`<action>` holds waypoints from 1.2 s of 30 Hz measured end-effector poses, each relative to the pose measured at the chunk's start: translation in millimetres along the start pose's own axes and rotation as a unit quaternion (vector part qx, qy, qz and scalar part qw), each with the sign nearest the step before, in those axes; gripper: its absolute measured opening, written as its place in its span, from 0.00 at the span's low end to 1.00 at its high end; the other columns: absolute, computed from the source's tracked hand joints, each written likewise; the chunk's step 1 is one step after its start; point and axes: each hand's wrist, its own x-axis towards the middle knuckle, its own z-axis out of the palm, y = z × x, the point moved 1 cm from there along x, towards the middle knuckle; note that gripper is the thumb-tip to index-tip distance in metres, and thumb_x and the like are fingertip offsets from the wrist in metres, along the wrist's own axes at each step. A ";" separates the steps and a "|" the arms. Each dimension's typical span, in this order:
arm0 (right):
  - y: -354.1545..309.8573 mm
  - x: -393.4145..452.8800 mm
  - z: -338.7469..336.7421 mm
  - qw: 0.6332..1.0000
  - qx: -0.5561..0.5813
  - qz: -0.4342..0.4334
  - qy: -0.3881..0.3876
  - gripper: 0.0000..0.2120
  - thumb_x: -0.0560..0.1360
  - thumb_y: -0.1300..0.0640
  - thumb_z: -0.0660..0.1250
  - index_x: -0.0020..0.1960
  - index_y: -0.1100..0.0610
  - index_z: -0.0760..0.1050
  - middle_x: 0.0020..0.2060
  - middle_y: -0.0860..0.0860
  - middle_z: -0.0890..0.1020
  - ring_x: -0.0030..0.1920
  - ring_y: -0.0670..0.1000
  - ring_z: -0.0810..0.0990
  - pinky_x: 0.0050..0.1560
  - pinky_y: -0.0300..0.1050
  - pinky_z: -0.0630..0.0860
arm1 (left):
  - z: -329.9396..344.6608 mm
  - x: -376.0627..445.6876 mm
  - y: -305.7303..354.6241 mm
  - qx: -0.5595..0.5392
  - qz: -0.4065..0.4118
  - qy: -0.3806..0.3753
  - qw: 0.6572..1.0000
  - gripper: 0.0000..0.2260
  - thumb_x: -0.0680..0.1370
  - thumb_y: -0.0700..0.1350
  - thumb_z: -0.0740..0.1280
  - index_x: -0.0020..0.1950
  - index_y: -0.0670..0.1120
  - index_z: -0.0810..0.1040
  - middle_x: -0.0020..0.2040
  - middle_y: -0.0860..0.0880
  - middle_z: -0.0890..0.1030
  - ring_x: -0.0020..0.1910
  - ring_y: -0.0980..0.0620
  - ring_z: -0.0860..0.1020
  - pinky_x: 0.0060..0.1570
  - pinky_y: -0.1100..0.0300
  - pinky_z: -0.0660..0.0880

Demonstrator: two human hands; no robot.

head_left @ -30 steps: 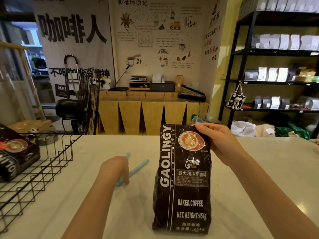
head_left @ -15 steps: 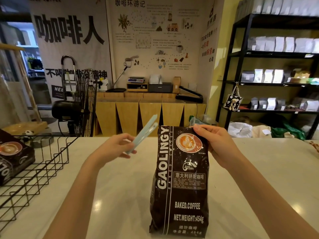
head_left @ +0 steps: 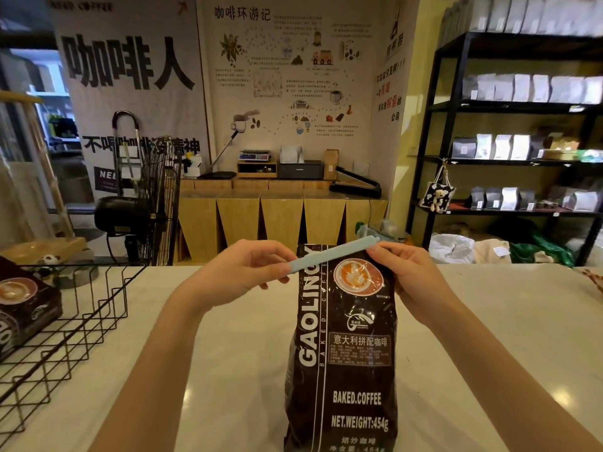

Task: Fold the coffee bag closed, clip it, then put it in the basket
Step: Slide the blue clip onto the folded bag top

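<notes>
Fingers [head_left: 277, 256] of the left hand [head_left: 241, 272] are pinched around the near end of a long, pale-blue plastic sealing clip [head_left: 329, 257], which slants up to the right across the top edge of the tall, dark-brown foil coffee bag [head_left: 342, 353]. On the other side, the fingers of the right hand [head_left: 411, 275] are closed on the bag's upper right corner, with the thumb and fingertips also touching the far end of the clip (whether the clip's two bars are snapped together over the fold cannot be told from this angle). The bag stands upright on the pale, glossy desk [head_left: 489, 321], near its front edge and roughly in the middle, its white "GAOLINGY" lettering running up the left side and a printed coffee cup just under the clip.

To the left, well apart from the bag, a black wire basket [head_left: 81, 321] sits on the desk, and inside it lies another dark coffee bag [head_left: 23, 308] of the same design, tipped on its side. Beyond the desk, a black floor fan [head_left: 140, 203] stands at the left, a row of light wooden cabinets [head_left: 280, 220] lines the back wall beneath printed posters, and a black metal shelving unit [head_left: 509, 132] at the right carries rows of white and grey pouches.
</notes>
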 end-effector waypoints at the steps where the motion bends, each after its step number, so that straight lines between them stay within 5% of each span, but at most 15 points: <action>1: -0.3 -0.4 -0.1 1.000 0.001 0.001 0.000 0.06 0.72 0.57 0.64 0.41 0.53 0.80 0.30 0.48 0.85 0.33 0.46 0.83 0.36 0.36 0.79 | 0.8 0.9 0.3 0.001 0.004 0.007 1.000 0.07 0.75 0.44 0.64 0.51 0.52 0.78 0.43 0.57 0.82 0.42 0.63 0.79 0.39 0.66 0.74; 9: -0.4 -1.6 6.0 1.000 0.000 -0.002 0.012 0.07 0.72 0.56 0.65 0.39 0.55 0.80 0.27 0.48 0.83 0.30 0.46 0.82 0.33 0.35 0.77 | 3.1 3.0 3.7 -0.116 0.016 0.054 0.992 0.14 0.71 0.45 0.67 0.55 0.53 0.70 0.43 0.52 0.85 0.41 0.58 0.81 0.37 0.66 0.75; 20: -0.4 -2.1 4.0 1.000 0.021 0.003 0.001 0.15 0.64 0.51 0.67 0.43 0.61 0.81 0.32 0.51 0.83 0.33 0.48 0.81 0.34 0.35 0.77 | 29.9 12.8 1.8 -0.241 -0.012 0.065 0.968 0.11 0.72 0.41 0.66 0.54 0.47 0.77 0.39 0.49 0.85 0.42 0.54 0.83 0.41 0.64 0.79; 28: 3.7 0.7 3.0 0.997 0.042 0.039 0.049 0.07 0.71 0.56 0.67 0.42 0.59 0.80 0.31 0.51 0.83 0.33 0.49 0.80 0.38 0.39 0.76 | 30.6 13.7 -1.9 -0.339 -0.029 0.096 0.935 0.17 0.65 0.46 0.68 0.51 0.39 0.80 0.39 0.45 0.86 0.41 0.50 0.84 0.39 0.63 0.80; 36: 8.5 1.0 5.7 0.996 0.048 0.030 0.070 0.07 0.72 0.56 0.67 0.42 0.59 0.81 0.32 0.52 0.84 0.35 0.49 0.82 0.41 0.42 0.77 | 43.5 15.6 0.0 -0.334 -0.053 0.079 0.938 0.13 0.68 0.46 0.67 0.49 0.41 0.80 0.37 0.48 0.85 0.38 0.53 0.83 0.35 0.64 0.79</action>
